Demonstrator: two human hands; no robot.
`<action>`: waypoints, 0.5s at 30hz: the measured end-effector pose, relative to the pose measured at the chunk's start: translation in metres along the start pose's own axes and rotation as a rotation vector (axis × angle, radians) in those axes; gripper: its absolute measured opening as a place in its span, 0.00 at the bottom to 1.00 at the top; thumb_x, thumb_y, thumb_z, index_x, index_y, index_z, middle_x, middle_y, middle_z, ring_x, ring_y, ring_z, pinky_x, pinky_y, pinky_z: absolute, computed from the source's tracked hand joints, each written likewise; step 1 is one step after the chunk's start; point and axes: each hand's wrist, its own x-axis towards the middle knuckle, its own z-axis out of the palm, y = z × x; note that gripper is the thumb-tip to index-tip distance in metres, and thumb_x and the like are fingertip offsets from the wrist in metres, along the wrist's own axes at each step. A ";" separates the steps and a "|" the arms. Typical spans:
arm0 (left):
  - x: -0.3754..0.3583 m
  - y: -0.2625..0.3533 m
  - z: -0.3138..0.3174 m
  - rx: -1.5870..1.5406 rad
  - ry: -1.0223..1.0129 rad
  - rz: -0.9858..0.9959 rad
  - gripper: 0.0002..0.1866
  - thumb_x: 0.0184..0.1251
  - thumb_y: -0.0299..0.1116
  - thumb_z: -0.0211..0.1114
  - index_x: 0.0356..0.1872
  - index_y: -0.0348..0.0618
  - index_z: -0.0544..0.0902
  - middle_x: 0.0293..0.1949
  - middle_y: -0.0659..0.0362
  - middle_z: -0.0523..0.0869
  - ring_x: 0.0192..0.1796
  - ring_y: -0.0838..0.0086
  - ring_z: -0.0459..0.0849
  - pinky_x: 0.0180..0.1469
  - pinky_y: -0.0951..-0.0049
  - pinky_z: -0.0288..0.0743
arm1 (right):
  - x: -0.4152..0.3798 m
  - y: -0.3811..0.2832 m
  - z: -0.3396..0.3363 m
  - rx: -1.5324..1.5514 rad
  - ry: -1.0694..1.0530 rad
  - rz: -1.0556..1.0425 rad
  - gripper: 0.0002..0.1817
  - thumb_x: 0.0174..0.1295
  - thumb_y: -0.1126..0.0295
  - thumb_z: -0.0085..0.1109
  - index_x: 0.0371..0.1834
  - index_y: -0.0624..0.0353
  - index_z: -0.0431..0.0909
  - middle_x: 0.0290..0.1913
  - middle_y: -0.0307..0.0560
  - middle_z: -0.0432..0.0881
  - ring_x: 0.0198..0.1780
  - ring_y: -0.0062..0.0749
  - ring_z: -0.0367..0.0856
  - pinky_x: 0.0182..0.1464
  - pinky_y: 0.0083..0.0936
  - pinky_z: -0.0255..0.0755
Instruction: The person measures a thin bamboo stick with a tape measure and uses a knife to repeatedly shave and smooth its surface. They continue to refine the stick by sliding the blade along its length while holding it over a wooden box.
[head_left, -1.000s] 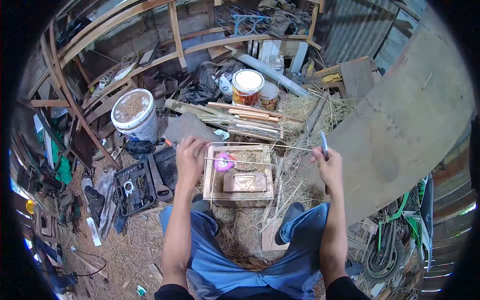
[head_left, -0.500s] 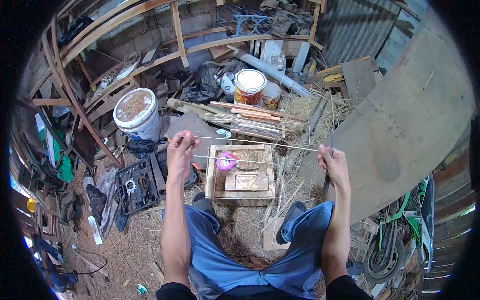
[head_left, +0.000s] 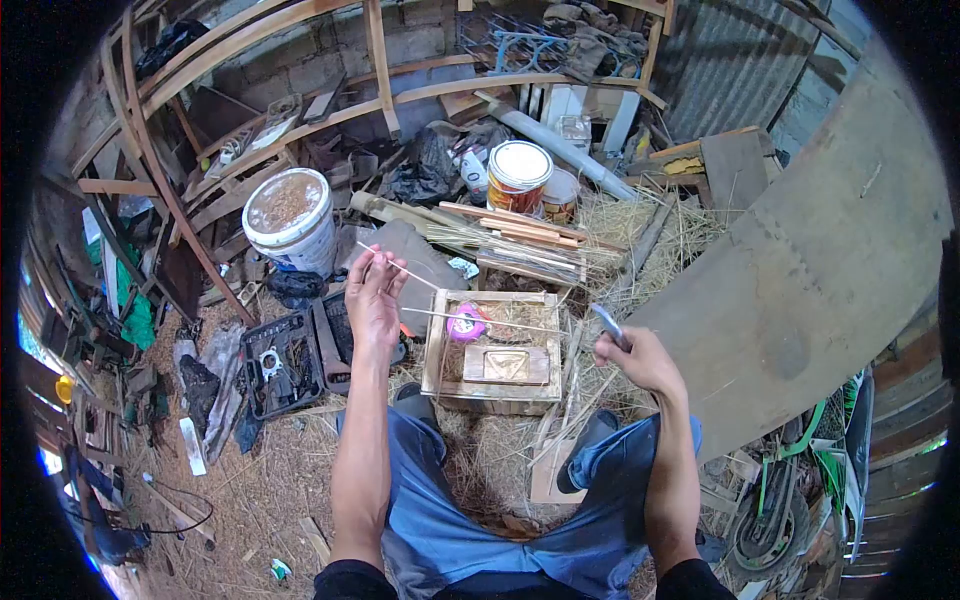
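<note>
The two hands are well apart. The left hand (head_left: 374, 290) pinches a thin stick (head_left: 405, 268) between its fingertips, up and to the left of a wooden box (head_left: 490, 391). The right hand (head_left: 640, 357) is closed around a knife (head_left: 608, 325), its blade angled up to the left, right of the box. A second stick (head_left: 500, 321) stretches across the box, over a pink tape measure (head_left: 466, 323); a wooden block (head_left: 506, 365) sits just below.

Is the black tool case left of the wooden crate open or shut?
Open: the tool case shows its inside, facing up uncovered.
</note>
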 end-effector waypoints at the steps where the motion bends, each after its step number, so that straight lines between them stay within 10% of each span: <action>1: -0.002 0.001 0.002 -0.002 0.001 0.005 0.16 0.64 0.30 0.65 0.51 0.39 0.76 0.40 0.57 0.83 0.40 0.73 0.84 0.44 0.75 0.80 | 0.000 0.001 0.000 -0.164 -0.038 -0.018 0.16 0.63 0.58 0.58 0.35 0.63 0.80 0.29 0.46 0.82 0.33 0.29 0.78 0.37 0.31 0.69; 5: -0.021 0.002 0.021 0.096 -0.032 -0.017 0.15 0.66 0.29 0.63 0.52 0.36 0.78 0.37 0.57 0.83 0.34 0.77 0.82 0.36 0.78 0.77 | 0.008 0.016 0.018 -0.178 0.332 -0.077 0.18 0.68 0.56 0.51 0.42 0.62 0.78 0.28 0.50 0.79 0.33 0.36 0.77 0.39 0.33 0.69; 8: -0.054 -0.019 0.044 0.399 -0.326 -0.193 0.11 0.65 0.27 0.63 0.46 0.34 0.81 0.34 0.58 0.84 0.31 0.79 0.81 0.34 0.80 0.75 | 0.000 -0.022 0.034 0.178 0.228 -0.212 0.16 0.73 0.60 0.43 0.47 0.59 0.78 0.29 0.34 0.75 0.31 0.15 0.70 0.33 0.16 0.65; 15: -0.110 -0.068 0.075 0.481 -0.654 -0.364 0.07 0.65 0.27 0.63 0.41 0.34 0.82 0.32 0.59 0.84 0.31 0.81 0.79 0.36 0.81 0.73 | 0.009 -0.022 0.056 0.374 -0.007 -0.198 0.14 0.72 0.62 0.47 0.48 0.62 0.75 0.28 0.35 0.71 0.29 0.17 0.67 0.33 0.18 0.65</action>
